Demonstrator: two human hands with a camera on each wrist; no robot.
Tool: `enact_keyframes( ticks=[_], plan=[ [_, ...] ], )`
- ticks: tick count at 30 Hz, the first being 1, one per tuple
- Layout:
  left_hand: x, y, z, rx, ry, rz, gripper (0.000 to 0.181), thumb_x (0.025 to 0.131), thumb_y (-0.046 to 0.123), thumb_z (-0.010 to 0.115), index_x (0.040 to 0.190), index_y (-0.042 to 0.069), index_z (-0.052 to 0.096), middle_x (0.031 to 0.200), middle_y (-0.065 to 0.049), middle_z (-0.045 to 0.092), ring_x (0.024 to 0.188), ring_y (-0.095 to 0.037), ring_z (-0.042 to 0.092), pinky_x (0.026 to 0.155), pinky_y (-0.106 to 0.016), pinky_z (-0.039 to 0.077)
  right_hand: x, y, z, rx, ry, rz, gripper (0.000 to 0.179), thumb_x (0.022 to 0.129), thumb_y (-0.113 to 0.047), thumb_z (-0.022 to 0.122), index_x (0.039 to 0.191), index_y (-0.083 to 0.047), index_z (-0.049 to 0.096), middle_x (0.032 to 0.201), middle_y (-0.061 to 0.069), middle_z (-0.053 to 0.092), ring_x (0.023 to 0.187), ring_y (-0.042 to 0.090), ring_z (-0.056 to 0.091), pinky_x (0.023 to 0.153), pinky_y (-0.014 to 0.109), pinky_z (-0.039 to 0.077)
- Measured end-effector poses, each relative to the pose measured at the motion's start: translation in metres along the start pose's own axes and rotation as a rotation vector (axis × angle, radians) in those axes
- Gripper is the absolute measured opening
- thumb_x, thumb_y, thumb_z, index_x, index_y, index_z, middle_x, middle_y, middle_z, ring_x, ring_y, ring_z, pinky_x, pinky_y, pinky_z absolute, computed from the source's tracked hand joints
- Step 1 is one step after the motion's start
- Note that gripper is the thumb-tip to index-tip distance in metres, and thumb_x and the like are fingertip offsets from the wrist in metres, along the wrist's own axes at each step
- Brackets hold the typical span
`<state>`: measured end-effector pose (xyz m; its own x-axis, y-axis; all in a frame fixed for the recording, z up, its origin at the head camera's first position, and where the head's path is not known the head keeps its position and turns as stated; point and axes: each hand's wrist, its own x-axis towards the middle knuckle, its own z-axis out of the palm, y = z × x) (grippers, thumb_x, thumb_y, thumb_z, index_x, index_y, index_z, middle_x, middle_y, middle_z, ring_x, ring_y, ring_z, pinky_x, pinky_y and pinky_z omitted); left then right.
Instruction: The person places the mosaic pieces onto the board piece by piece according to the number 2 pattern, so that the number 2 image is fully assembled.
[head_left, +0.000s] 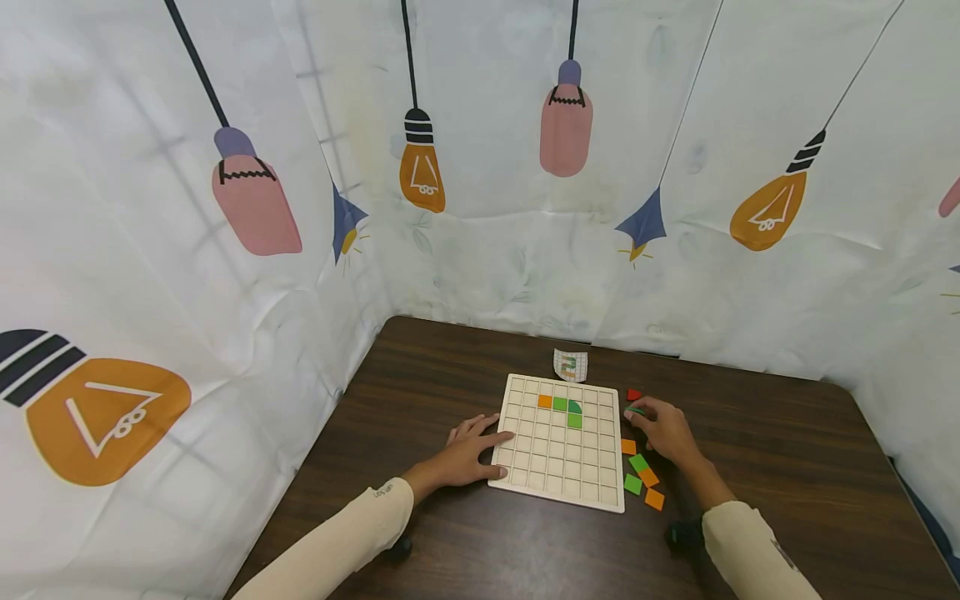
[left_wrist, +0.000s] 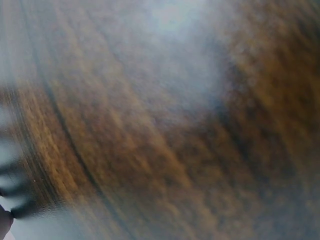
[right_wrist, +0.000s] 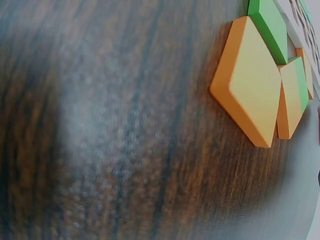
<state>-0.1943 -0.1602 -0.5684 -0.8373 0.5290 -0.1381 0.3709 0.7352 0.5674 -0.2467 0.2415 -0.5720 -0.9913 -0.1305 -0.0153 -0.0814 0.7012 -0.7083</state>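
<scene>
Wooden board (head_left: 551, 468) sits square-ish in front of the person on the dark table (head_left: 450, 358), so both hands get to it easily. Left hand (head_left: 471, 454) has its fingers loosely spread, with the thumb and a finger resting over the left edge; my guess is that's to stop it sliding around. Nothing's gripped on that side.

Right hand (head_left: 666, 429) is the busy one: thumb and fingers pinch a thin green piece (head_left: 634, 410) just off the right edge. Pinching by the rim probably makes sense for something that flat, though I can't tell its full shape.

On the grid there's an orange tile (head_left: 545, 402), then a green tile (head_left: 560, 404), then a curved piece (head_left: 574, 407), with another green square (head_left: 574, 422) right below that. Card (head_left: 571, 366) with a coloured pattern stands beyond the far edge, presumably so it's readable without reaching.

Spares are down the right side, handy for that hand I reckon: a red piece (head_left: 634, 394) up top, then loose tiles (head_left: 655, 499), orange and green mixed. Left wrist view's mostly blurry tabletop, no help.
</scene>
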Motion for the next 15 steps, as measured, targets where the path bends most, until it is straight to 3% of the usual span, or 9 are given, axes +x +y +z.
enact_keyframes(
  ticks=[5, 15],
  plan=[
    [-0.0002, 0.0008, -0.0007, -0.008, -0.004, -0.004, 0.066, 0.093, 0.051, 0.066, 0.152, 0.029, 0.046, 0.166, -0.007, 0.024, 0.151, -0.040, 0.017, 0.109, -0.066, 0.021, -0.0002, -0.0024, 0.0000, 0.011, 0.011, -0.001, 0.027, 0.098, -0.026, 0.067, 0.118, -0.008, 0.071, 0.113, 0.024, 0.069, 0.047, 0.019, 0.058, 0.048, 0.032, 0.046],
    [-0.0005, 0.0016, -0.0010, -0.013, -0.004, -0.003, 0.066, 0.093, 0.050, 0.067, 0.152, 0.028, 0.047, 0.166, -0.007, 0.023, 0.151, -0.040, 0.017, 0.109, -0.066, 0.021, 0.0009, -0.0049, 0.0031, 0.077, 0.021, 0.009, 0.029, 0.094, -0.024, 0.073, 0.118, -0.007, 0.072, 0.074, 0.012, 0.067, 0.049, 0.020, 0.058, 0.048, 0.031, 0.045]
  ],
)
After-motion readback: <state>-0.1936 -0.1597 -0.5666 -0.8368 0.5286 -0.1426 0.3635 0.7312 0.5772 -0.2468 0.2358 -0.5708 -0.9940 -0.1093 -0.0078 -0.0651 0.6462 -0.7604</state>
